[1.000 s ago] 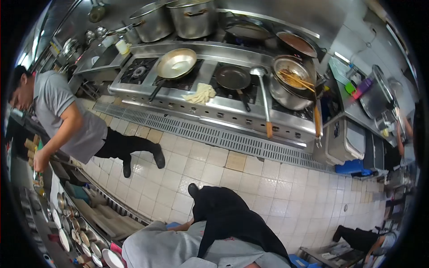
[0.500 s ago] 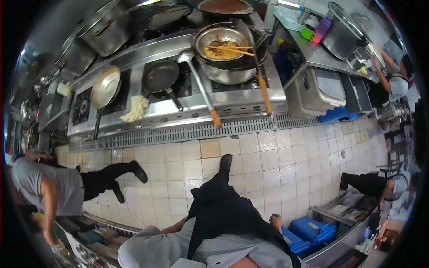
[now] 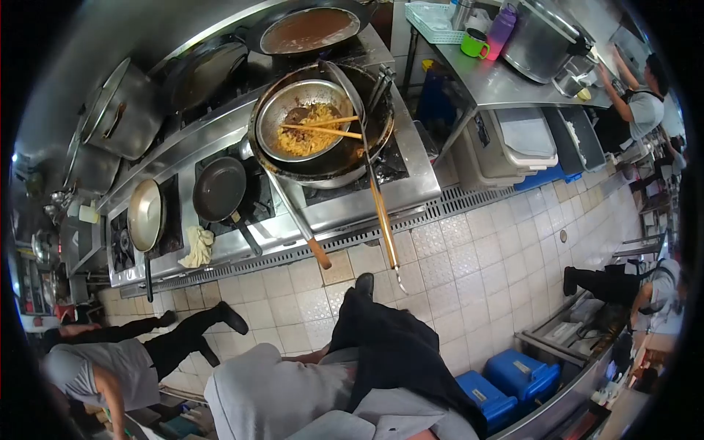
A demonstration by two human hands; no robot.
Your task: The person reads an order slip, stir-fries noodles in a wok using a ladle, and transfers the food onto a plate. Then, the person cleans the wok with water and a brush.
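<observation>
A strip of my left hand or wrist (image 3: 309, 357) shows between the grey sleeve and the black apron (image 3: 392, 352); its fingers are hidden. My right hand is out of sight. Ahead on the stove (image 3: 330, 213), a metal bowl (image 3: 268, 139) with yellow food and wooden chopsticks (image 3: 323, 129) sits in a large dark wok (image 3: 385, 136). A wooden-handled ladle (image 3: 297, 218) and another long-handled tool (image 3: 381, 213) lean out over the front edge. A black frying pan (image 3: 220, 189), a lighter pan (image 3: 146, 214) and a cloth (image 3: 198, 247) are on the left part.
Behind are tall pots (image 3: 132, 110) and a pan of brown liquid (image 3: 309, 31). A side table (image 3: 484, 84) at right holds a green mug (image 3: 474, 45) and purple bottle (image 3: 501, 29). Blue bins (image 3: 522, 372) stand lower right. Co-workers (image 3: 110, 370) are at left and right (image 3: 638, 110).
The view has swung right and moved nearer the wok, so the stove lies further left. My right hand, seen half a second ago beside the apron, has gone from view. The left co-worker leans lower.
</observation>
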